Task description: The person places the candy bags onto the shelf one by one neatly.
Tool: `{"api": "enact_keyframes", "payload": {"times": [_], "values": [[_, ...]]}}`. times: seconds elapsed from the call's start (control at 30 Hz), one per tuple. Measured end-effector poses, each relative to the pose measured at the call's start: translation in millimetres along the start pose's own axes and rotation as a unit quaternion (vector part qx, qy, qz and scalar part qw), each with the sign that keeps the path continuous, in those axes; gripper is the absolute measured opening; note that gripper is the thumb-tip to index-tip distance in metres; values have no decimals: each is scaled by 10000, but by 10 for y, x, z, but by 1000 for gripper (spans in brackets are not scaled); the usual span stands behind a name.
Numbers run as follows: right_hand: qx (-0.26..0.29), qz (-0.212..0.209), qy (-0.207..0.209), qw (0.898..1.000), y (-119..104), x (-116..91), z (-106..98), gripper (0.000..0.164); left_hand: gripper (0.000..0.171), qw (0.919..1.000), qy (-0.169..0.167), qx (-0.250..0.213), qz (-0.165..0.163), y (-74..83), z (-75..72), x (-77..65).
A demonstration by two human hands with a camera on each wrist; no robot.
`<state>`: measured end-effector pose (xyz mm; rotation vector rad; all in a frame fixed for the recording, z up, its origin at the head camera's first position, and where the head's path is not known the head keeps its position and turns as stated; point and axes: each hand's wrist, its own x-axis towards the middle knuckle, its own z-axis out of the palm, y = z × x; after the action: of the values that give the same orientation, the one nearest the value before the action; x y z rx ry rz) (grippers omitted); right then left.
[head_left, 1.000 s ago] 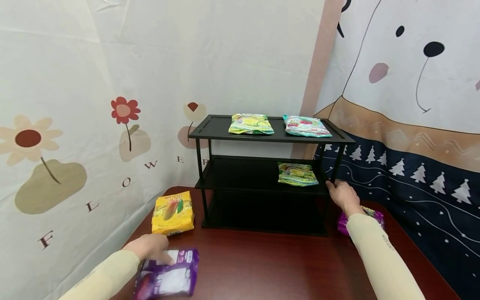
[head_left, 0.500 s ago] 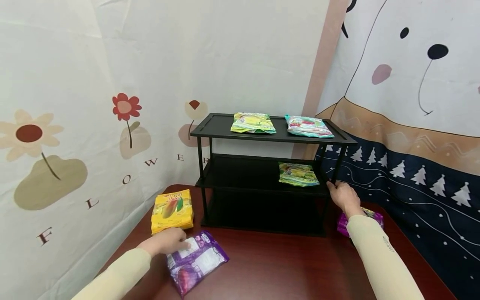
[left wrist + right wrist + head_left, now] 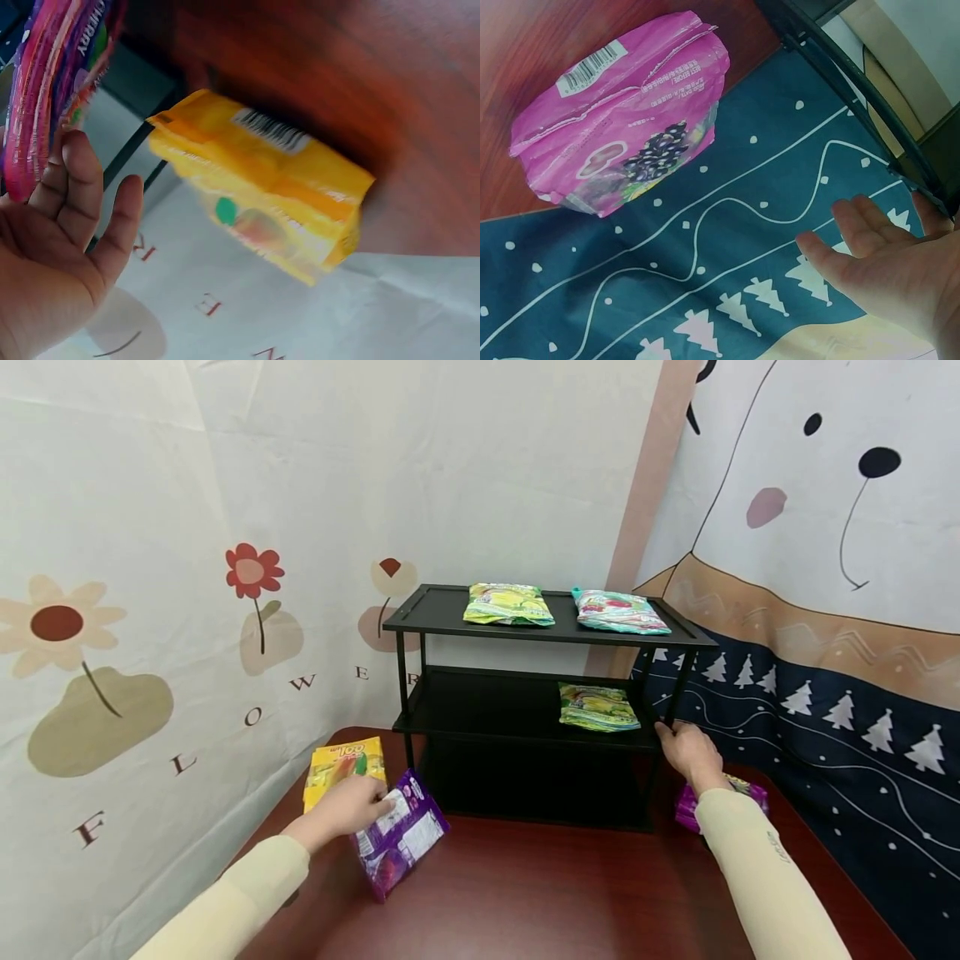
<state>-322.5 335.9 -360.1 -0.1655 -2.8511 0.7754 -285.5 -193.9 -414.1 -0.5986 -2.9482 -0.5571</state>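
My left hand (image 3: 345, 810) pinches a purple candy bag (image 3: 408, 835) by its upper edge, tilted in front of the lower left of the black three-tier shelf (image 3: 480, 706). The word CHERRY shows on this bag in the left wrist view. Right beside that hand, a yellow candy bag (image 3: 262, 180) with a mango picture lies on the table. My right hand (image 3: 688, 750) grips the shelf's right front post at the middle tier; its outer fingers (image 3: 855, 232) stretch loosely away from the post, and the thumb is hidden in the right wrist view.
On the top tier sit a yellow-green lemon bag (image 3: 510, 605) and a teal-and-white bag (image 3: 621, 612). A green-yellow bag (image 3: 597, 708) lies at the right of the middle tier. Behind my right wrist is a magenta bag (image 3: 630, 120) with dark berries. Printed cloth (image 3: 187, 485) walls border the table.
My left hand has carried the purple bag forward and to the right, toward the shelf, and the bag has tilted up. My right hand keeps its place on the shelf post.
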Motion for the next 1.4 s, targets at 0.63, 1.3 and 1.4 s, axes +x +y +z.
{"api": "enact_keyframes", "payload": {"times": [0.63, 1.3, 1.4], "values": [[80, 28, 5, 10000, -20, -31, 6, 58, 24, 9988, -325, -375, 34, 393, 74, 68], [116, 55, -2, 9999, -9, -16, -1, 58, 44, 9923, -1064, 143, -620, 326, 482, 58], [94, 27, 4, 10000, -19, -25, -8, 57, 48, 9905, -1215, 174, -627, 357, 537, 71]]}}
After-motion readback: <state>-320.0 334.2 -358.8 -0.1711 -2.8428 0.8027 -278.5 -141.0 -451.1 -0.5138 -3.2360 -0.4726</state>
